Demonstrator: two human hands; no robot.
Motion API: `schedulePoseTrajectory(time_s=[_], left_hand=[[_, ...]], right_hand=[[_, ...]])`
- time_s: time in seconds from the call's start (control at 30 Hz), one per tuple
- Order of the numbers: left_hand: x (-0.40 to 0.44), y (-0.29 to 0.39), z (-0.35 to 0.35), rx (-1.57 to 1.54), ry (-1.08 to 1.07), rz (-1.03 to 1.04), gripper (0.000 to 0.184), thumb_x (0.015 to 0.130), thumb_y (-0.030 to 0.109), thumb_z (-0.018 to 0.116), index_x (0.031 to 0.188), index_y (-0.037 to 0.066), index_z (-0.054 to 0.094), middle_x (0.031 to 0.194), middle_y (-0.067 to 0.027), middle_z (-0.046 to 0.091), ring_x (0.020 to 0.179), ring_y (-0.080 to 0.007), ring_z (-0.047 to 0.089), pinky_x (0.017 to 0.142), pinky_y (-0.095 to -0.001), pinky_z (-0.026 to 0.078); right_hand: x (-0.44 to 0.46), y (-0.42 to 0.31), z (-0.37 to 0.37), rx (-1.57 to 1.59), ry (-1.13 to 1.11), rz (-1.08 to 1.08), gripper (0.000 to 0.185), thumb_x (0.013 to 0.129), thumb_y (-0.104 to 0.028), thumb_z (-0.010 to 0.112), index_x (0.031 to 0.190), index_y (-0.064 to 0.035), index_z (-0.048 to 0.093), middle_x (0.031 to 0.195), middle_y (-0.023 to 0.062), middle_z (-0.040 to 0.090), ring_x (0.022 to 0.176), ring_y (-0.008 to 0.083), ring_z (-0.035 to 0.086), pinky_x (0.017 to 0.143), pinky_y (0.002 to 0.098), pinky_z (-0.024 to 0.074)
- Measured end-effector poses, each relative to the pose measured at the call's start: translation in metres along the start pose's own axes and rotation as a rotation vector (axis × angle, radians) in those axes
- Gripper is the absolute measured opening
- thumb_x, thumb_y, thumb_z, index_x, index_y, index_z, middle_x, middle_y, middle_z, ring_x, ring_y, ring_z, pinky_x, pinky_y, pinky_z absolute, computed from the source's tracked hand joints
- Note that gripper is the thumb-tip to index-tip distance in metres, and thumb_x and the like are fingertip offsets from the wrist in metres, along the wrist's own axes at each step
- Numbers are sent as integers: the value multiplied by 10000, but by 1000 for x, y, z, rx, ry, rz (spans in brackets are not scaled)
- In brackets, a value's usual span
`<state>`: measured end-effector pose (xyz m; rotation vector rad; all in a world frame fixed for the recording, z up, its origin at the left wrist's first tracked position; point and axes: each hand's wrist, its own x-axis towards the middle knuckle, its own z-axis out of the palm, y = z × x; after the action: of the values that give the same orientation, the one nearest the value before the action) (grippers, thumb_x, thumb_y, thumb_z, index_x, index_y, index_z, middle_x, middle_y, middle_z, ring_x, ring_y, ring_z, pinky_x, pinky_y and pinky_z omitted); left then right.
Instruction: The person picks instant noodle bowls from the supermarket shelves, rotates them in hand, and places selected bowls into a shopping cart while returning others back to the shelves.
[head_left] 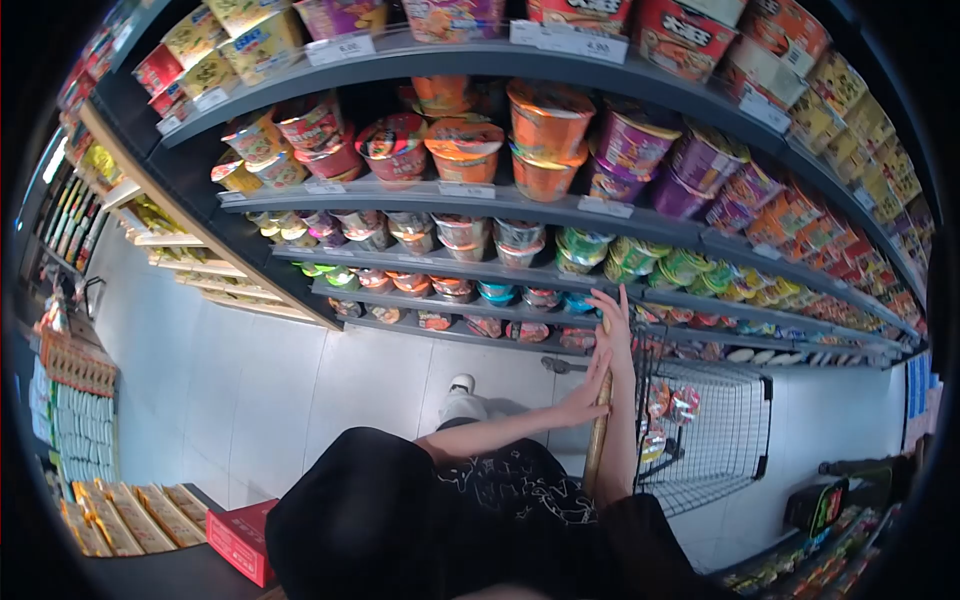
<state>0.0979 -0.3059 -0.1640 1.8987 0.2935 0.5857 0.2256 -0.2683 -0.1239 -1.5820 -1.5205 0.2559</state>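
My right hand [612, 318] reaches up past the far end of a shopping cart handle [597, 455], fingers stretched out and apart. It holds nothing that I can see, and its forearm runs alongside the handle. My left hand [588, 398] crosses in from the left and rests against the handle. Its fingers are extended toward my right wrist, and the thumb lies across the bar; whether they touch the wrist I cannot tell. Right of my hands stands the wire shopping cart [735, 440], with several packaged items [684, 405] inside.
Ahead, long shelves [400, 190] carry rows of cup and bowl noodles [550, 125]. A wooden display rack [200, 230] stands to the left. Near my left side are a red box [240, 540] and packaged goods [130, 520]. A dark bag [815, 505] is at lower right.
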Motion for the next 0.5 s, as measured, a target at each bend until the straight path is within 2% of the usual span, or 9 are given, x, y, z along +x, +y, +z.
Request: schedulePoseTrajectory(time_s=[0.1, 0.17, 0.23, 0.3, 0.43, 0.5], left_hand=[[1, 3, 3, -87, -19, -28, 990, 679, 84, 568, 1344, 128, -163, 1383, -181, -202, 1294, -365, 58, 886, -341, 374], [1, 7, 2, -242, -63, -110, 980, 673, 67, 553, 1328, 57, -176, 1379, -219, -168, 1294, -340, -126, 1045, -372, 42], [2, 7, 3, -217, -70, -108, 982, 672, 75, 552, 1327, 59, -179, 1379, -221, -163, 1293, -341, -131, 1045, -373, 39], [1, 5, 4, -105, -63, -113, 998, 687, 88, 572, 1339, 144, -181, 1374, -208, -205, 1246, -398, 213, 858, -356, 389], [1, 3, 6, -89, -96, -123, 990, 698, 98, 570, 1339, 156, -182, 1372, -212, -204, 1209, -417, 277, 841, -363, 399], [0, 3, 7, 20, -59, -66, 993, 699, 96, 574, 1338, 159, -183, 1369, -217, -207, 1180, -428, 312, 798, -365, 422]], right_hand=[[-2, 3, -1, 12, 16, -6, 553, 536, 174, 383, 974, -105, 573, 1167, 27, 506, 1281, 334, 192, 978, 387, 283], [-5, 5, -1, 7, 17, 20, 566, 532, 182, 381, 979, -107, 572, 1169, 25, 505, 1283, 333, 188, 977, 382, 284], [-5, 9, 0, 12, 14, 27, 579, 528, 190, 380, 985, -110, 571, 1171, 22, 504, 1285, 332, 184, 976, 378, 286], [-7, 10, -1, 15, 16, 14, 592, 527, 200, 383, 993, -112, 569, 1175, 19, 503, 1288, 329, 176, 976, 380, 288], [-8, 3, -6, -27, 2, 27, 572, 535, 192, 401, 988, -116, 566, 1172, 19, 506, 1287, 328, 176, 1003, 380, 266], [-9, 3, -6, -27, 6, 24, 562, 538, 188, 408, 983, -115, 567, 1172, 19, 506, 1287, 327, 179, 1009, 381, 260]])
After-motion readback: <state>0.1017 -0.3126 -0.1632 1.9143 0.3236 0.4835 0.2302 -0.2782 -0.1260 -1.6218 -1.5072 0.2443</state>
